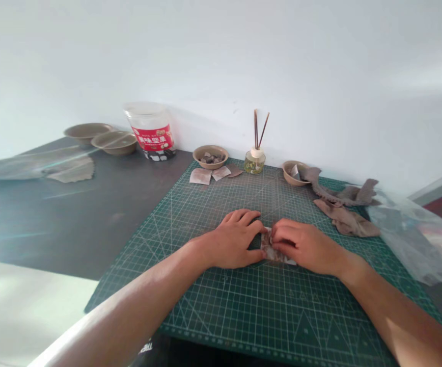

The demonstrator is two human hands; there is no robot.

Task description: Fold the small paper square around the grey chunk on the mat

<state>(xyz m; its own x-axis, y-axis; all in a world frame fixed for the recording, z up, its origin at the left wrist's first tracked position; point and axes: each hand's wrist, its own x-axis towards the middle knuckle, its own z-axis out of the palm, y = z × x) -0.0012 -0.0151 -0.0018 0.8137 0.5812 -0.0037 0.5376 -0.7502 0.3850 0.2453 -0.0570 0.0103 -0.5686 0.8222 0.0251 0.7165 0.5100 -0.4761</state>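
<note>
Stained paper [268,251] on mat [221,306], nearer me than bottle [254,163]. Left hand [236,243] spread, grip open at paper's edge; right hand [307,247] bunched on top, can't tell if grip pinches anything. I'd steady edge, work fingertips lightly.

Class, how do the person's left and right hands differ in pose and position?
The left hand spreads its fingers; the right hand curls its fingers together. The left hand is at the left edge of the brown-marked piece; the right hand bends over its surface. Both are bare and at the same piece.
</note>
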